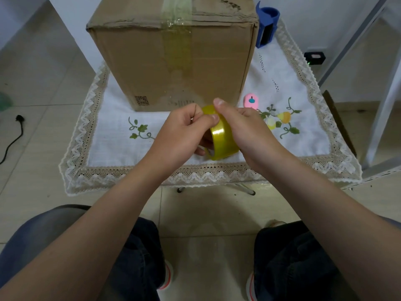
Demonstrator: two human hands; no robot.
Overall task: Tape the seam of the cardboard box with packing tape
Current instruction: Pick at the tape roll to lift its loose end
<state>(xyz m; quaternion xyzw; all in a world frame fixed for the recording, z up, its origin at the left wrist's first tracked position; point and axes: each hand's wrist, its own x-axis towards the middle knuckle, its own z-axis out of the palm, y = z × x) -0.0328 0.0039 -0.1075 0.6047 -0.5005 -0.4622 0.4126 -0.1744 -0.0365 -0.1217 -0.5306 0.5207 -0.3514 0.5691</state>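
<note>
Pale floor tiles (32, 68) surround a small surface (293, 88) draped in a white embroidered cloth with a lace border (206, 175), seen from above by a seated person whose dark trouser legs and shoes show at the bottom. On the far half of the cloth stands a tall cardboard box (138, 66), its front face carrying a vertical strip of yellowish tape (176, 53) that runs up over the top edge along the seam. Behind the box's right corner sits a blue tape dispenser (267, 25), and just beside the box's lower right corner lies a small pink object (251, 101) on the cloth. Both hands meet over the near part of the cloth, in front of the box and clear of it, around a roll of yellow packing tape (222, 137) held on edge. The left hand (180, 131) has its thumb pressed on the roll's outer band near the top, its fingers curled under and partly through the core. The right hand (245, 127) grips the roll from the right side, thumb tip raised at the top of the roll next to the left thumb. A black cable (13, 137) trails across the floor at left.
</note>
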